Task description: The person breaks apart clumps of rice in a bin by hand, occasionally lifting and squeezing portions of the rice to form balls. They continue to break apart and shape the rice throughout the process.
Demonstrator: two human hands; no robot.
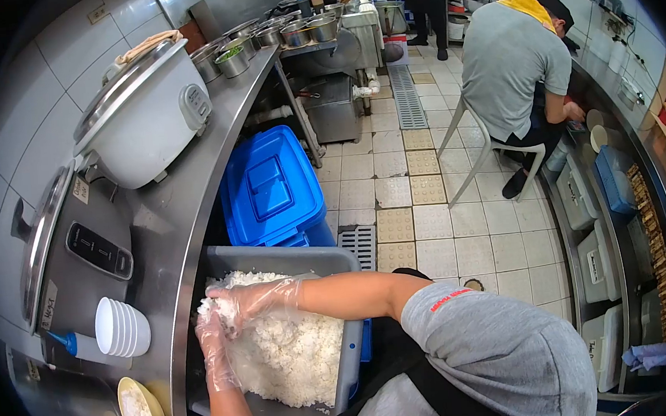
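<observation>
Cooked white rice [301, 355] fills much of a grey plastic tub [345, 266] below the counter's edge. Over its left side, my left hand [214, 346] and my right hand [258, 301], both in clear plastic gloves, come together around a clump of rice [220, 309]. The fingers of both hands are curled against this clump. To the left on the steel counter stand a yellow bowl [156, 413] with some rice in it and a stack of white cups [123, 328]. A bottle with a blue nozzle [74, 343] lies beside the cups.
Two large rice cookers [150, 117] [87, 219] line the counter [183, 192]. A blue lidded bin [272, 185] stands beyond the tub. Ahead on the right, a co-worker [506, 69] sits on a white stool [488, 145] by shelves of containers [599, 265]. Another person [428, 5] stands farther back.
</observation>
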